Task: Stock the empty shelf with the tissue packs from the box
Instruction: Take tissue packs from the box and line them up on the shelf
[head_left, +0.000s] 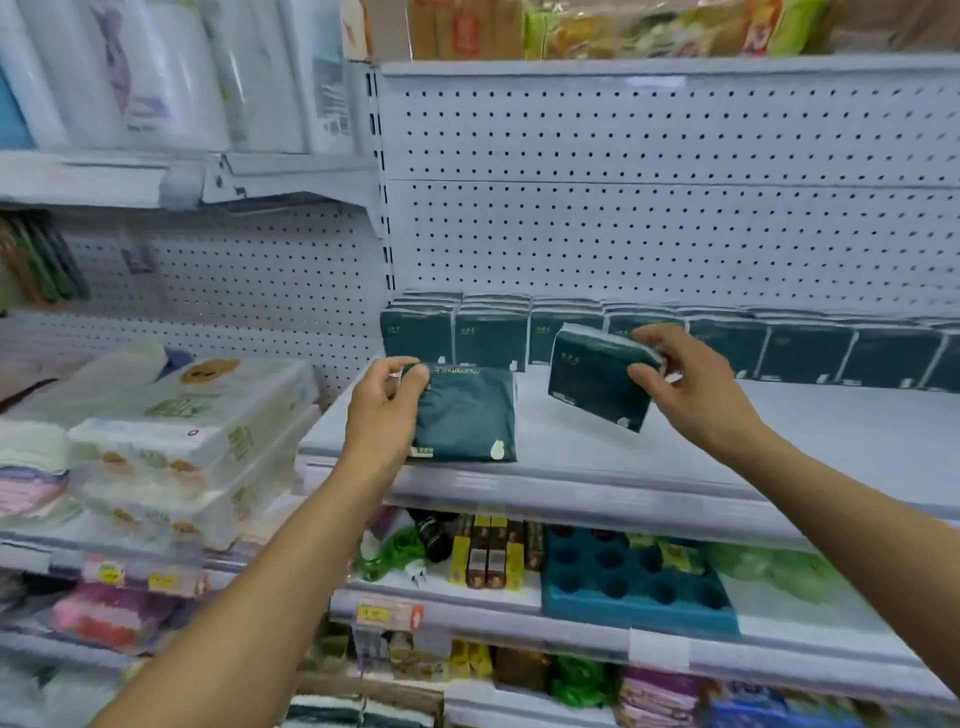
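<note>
Dark green plastic-wrapped tissue packs fill the white metal shelf (779, 431) at centre frame; left hand (382, 402) grips a flat pack (467, 415); right hand (675, 379) pinches a tilted pack (597, 384), which may slip or topple the back row (727, 343).

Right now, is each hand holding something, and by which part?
Yes. The left hand pinches the top left corner of a flat tissue pack; the right hand grips a tilted tissue pack by its right end.
</note>
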